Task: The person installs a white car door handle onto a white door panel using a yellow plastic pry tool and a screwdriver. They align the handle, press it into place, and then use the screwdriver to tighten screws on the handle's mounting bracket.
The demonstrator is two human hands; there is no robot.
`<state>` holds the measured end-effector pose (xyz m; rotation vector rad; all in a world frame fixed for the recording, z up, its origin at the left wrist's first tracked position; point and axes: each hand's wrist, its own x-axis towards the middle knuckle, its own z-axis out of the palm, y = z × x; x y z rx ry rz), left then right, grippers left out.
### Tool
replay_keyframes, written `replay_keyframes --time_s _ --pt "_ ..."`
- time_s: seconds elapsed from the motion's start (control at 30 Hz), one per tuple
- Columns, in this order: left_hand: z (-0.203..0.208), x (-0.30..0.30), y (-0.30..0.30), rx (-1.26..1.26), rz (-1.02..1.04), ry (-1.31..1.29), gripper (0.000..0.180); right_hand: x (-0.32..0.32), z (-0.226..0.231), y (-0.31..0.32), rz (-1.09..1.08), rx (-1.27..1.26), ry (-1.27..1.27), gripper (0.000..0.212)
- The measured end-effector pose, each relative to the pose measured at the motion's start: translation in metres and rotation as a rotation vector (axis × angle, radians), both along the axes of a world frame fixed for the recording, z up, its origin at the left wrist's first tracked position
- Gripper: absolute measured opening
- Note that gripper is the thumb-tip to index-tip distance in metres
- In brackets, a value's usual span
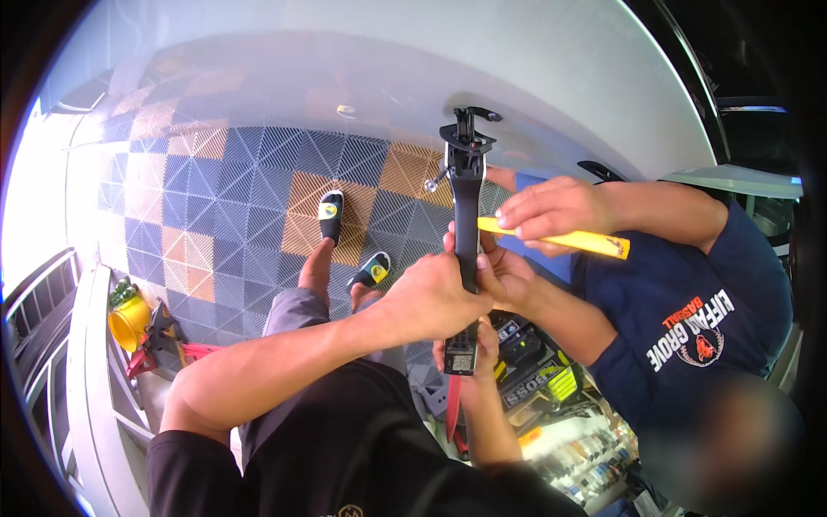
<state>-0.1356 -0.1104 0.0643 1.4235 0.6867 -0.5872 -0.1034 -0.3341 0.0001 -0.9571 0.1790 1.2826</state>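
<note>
A long, narrow black tool (466,220) with a clamp-like head stands lengthwise in front of me, its head close to a pale curved body panel (551,77); whether they touch I cannot tell. My left hand (435,297) wraps around its lower shaft. Around the bottom end, beside a small label, the fingers of my right hand (485,345) are closed. From the right, a co-worker's hand (510,277) reaches to the shaft just above my left hand. The co-worker's other hand (560,209) holds a yellow flat bar (594,243), one end near the shaft.
Ribbed floor tiles (250,224) in grey and tan lie below, with my feet in dark slides (331,211). At left, a yellow pot (129,321) with a plant stands near a pale railing. Black tool cases (521,375) and many small items sit lower right.
</note>
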Motion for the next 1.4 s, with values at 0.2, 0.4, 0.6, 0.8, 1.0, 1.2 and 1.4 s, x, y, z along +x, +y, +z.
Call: replay_keyframes --time_s 0.2,0.4,0.6,0.8,1.0,1.2,1.4 --pt "0.0 0.0 -0.002 -0.005 -0.021 0.032 0.047 -0.002 -0.012 -0.01 -0.013 0.019 0.021 0.071" --pt "-0.012 0.002 -0.004 0.058 -0.01 -0.172 0.046 0.001 -0.036 -0.016 -0.091 0.051 -0.021 0.071" --pt "0.009 0.004 0.002 0.016 0.011 0.017 0.043 0.003 -0.035 -0.012 -0.05 0.085 -0.027 0.075" --pt "0.015 0.009 0.011 0.0 -0.004 -0.047 0.045 0.004 -0.014 0.006 -0.074 0.045 -0.057 0.079" --pt "0.01 0.008 0.013 -0.072 -0.005 -0.083 0.051 0.002 -0.004 0.017 -0.157 -0.019 -0.1 0.082" --pt "0.005 0.007 0.013 -0.064 -0.025 -0.113 0.051 0.003 -0.008 0.01 -0.147 -0.059 -0.13 0.08" --pt "-0.002 0.007 0.005 -0.042 -0.017 -0.107 0.049 0.005 -0.018 -0.002 -0.101 0.028 -0.051 0.069"
